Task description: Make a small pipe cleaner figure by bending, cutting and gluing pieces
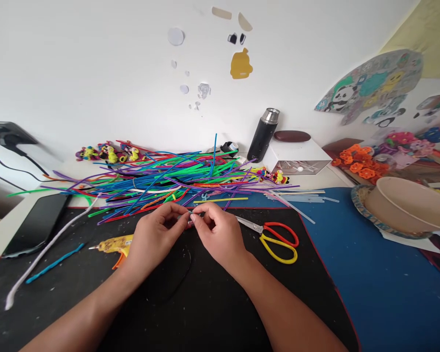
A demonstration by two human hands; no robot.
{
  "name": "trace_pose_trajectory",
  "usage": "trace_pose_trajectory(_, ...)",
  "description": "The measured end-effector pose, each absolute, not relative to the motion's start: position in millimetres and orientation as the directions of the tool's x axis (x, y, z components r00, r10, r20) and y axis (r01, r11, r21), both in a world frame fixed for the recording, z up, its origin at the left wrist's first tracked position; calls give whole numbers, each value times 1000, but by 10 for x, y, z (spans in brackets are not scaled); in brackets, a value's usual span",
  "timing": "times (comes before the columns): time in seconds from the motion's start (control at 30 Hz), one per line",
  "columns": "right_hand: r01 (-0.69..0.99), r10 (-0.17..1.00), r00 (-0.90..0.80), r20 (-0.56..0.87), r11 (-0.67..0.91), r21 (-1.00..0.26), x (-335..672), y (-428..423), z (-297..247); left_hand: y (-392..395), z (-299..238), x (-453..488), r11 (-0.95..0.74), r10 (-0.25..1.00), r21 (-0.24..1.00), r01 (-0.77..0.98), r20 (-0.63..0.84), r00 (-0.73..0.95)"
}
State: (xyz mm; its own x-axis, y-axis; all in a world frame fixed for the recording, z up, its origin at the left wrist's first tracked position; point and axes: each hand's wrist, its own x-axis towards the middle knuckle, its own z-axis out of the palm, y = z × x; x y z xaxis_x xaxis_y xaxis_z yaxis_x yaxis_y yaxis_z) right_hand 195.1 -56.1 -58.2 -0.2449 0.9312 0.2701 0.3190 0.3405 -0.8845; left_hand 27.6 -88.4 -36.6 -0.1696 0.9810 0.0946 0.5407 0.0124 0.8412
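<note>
My left hand and my right hand meet over the black mat, both with thumb and forefinger pinched together. What sits between the fingertips is tiny and mostly hidden; a greyish-blue bit and a spot of red show there. To the right of my right hand lie scissors with one red and one yellow handle, blades partly behind the hand. A yellow glue gun with an orange trigger rests beside my left hand, which covers part of it. Beneath my hands a thin dark loop curves over the mat.
Behind my hands spreads a heap of coloured pipe cleaners. On the left are a phone, a white stem and a twisted blue stem. A black flask, a white box and a beige bowl stand toward the right.
</note>
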Motion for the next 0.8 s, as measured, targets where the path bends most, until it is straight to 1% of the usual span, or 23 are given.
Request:
trace_pose_trajectory(0.1, 364, 915, -279, 292, 382, -849, 1948, -576, -605, -901, -386, 283, -12, 974, 779, 627, 150, -168)
trace_pose_trajectory(0.23, 388, 912, -281, 299, 393, -834, 1948, -574, -613, -917, -404, 278, -50, 966, 692, 720, 217, -141)
trace_pose_trajectory(0.53, 400, 917, -271, 293, 385, -832, 1941, -566, -632, -959, -448, 256, -160, 943, 558, 814, 330, -41)
trace_pose_trajectory(0.67, 403, 916, -271, 295, 386, -829, 1939, -572, -631, -962, -437, 264, -171, 944, 564, 808, 329, -31)
trace_pose_trajectory(0.8, 401, 912, -279, 301, 396, -826, 1937, -570, -635, -946, -414, 267, -115, 966, 644, 757, 251, -67)
